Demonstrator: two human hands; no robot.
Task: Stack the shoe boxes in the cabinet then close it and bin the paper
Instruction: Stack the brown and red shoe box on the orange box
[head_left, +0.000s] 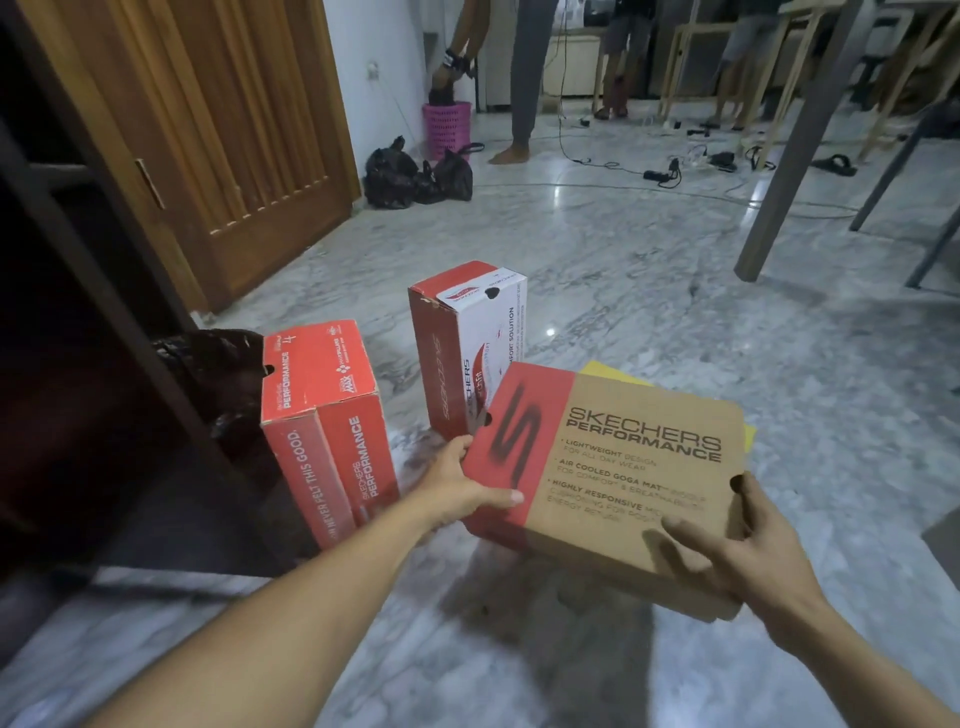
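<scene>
Both hands hold a brown and red shoe box (613, 483) up off the marble floor (649, 291), lid facing up and tilted. The left hand (462, 491) grips its near left edge, thumb on top. The right hand (748, 551) clamps the near right corner, fingers spread on the lid. Just behind it peeks yellow paper (613, 375). 2 more boxes stand on end: a red box (324, 426) near the dark cabinet (78, 364) on the left, and a red and white box (462, 353) farther back.

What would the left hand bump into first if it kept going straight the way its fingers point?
Probably the red-and-white shoe box standing upright just beyond the left hand, which grips the brown box. Depth is hard to judge.
</scene>
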